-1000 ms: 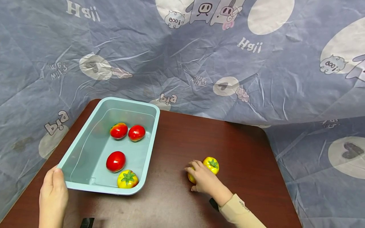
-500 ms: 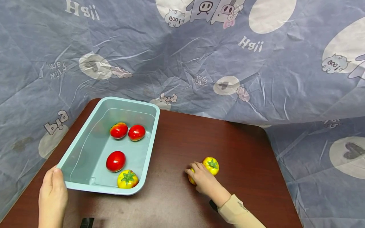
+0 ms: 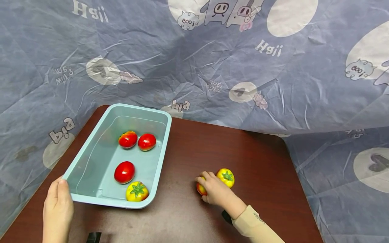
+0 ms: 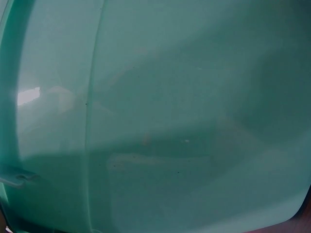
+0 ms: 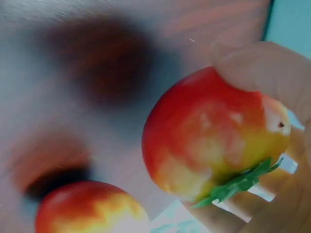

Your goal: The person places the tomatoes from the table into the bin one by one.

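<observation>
Right hand [image 3: 214, 190]: fingers curled round one red-and-yellow fruit [image 5: 209, 136], roundish, glossy, green-leaved; plastic bin [image 3: 97, 152] lies leftward, well apart.
Left hand [image 3: 57, 209]: grips bin's near-left corner.
Yellow fruit [image 3: 226, 178]: just beyond right hand.
Bin: pale blue, smooth, long axis running away; four shiny fruits [image 3: 124, 172] inside.
Counter [image 3: 255, 158]: reddish-brown, sheeny.

There, on the blue-grey cloth [image 3: 146, 81], I read "BOO" twice, and what looked like "Haii" twice!

A brown table [image 3: 258, 155] bears 1 light-blue bin [image 3: 106, 201] and 1 yellow tomato [image 3: 226, 178].
</observation>
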The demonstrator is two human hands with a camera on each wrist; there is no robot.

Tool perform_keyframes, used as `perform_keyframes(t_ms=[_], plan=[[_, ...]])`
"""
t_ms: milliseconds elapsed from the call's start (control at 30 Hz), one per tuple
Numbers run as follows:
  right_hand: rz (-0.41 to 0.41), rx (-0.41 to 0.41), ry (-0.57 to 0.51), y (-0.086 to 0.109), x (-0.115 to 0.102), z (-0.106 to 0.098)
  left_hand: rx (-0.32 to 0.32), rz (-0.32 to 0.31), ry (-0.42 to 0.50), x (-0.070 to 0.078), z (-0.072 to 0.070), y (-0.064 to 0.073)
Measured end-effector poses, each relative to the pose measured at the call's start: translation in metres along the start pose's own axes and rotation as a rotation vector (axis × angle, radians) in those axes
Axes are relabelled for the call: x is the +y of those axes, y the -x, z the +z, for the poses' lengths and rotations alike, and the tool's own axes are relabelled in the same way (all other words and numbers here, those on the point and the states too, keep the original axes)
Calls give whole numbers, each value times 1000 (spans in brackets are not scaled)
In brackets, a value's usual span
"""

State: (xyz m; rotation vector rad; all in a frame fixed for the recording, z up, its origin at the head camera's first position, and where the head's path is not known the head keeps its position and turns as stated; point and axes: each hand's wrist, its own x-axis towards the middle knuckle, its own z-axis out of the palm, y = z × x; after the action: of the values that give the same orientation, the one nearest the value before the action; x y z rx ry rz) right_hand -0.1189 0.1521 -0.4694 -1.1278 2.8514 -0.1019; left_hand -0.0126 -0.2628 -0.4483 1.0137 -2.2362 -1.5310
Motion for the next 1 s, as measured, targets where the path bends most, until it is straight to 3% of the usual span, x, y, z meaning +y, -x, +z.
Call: perform_keyframes(t_ms=[167, 433, 733, 1000], plan=[[30, 59, -121, -11, -3, -28, -2, 4, 0, 0, 0, 0], [14, 168, -166, -40, -12, -81, -11, -3, -7, -1, -1, -1], [-68, 182, -178, -74, -39, -121, -13, -9, -7, 0, 0, 0], [-150, 170, -159, -99, -65, -141, -2, 17, -1, 1, 0, 1]])
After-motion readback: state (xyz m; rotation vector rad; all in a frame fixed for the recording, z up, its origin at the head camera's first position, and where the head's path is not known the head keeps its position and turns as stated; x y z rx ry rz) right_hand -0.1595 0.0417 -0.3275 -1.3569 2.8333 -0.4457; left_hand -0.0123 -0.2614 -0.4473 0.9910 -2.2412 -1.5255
